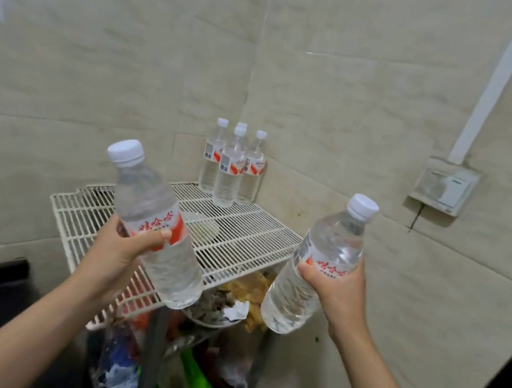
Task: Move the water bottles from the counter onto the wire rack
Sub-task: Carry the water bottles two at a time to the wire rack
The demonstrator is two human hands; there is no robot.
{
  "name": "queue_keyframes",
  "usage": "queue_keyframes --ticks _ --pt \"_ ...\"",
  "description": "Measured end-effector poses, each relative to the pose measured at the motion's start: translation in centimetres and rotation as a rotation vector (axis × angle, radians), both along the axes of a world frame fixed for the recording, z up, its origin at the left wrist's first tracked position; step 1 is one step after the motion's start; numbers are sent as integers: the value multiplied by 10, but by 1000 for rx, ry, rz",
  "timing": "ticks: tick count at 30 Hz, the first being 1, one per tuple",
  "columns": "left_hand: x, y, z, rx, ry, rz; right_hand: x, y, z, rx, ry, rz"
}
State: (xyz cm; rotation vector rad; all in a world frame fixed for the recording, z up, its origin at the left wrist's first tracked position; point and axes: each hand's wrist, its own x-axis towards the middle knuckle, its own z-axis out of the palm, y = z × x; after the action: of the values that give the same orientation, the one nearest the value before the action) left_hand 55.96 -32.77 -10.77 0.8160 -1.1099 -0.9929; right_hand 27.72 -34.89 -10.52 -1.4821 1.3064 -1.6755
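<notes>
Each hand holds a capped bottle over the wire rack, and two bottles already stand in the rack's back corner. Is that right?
Not quite: the head view shows four bottles in the back corner of the rack, not two. The rest holds: the left hand and right hand each hold a capped bottle.

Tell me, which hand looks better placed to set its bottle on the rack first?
Probably the left hand: its bottle is already over the wire rack, above bare wire. The right hand holds its bottle beyond the rack's right edge.
</notes>
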Motion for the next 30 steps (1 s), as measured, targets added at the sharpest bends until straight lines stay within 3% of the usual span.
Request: queue_keyframes --ticks 11,20,30 --pt "-16 -157 15 41 -51 57 -5 -183 28 45 121 55" --pt "-22 -201 14 124 -132 200 11 -291 21 118 123 208" --pt "-65 -237 22 210 -134 389 29 -390 11 38 131 494"
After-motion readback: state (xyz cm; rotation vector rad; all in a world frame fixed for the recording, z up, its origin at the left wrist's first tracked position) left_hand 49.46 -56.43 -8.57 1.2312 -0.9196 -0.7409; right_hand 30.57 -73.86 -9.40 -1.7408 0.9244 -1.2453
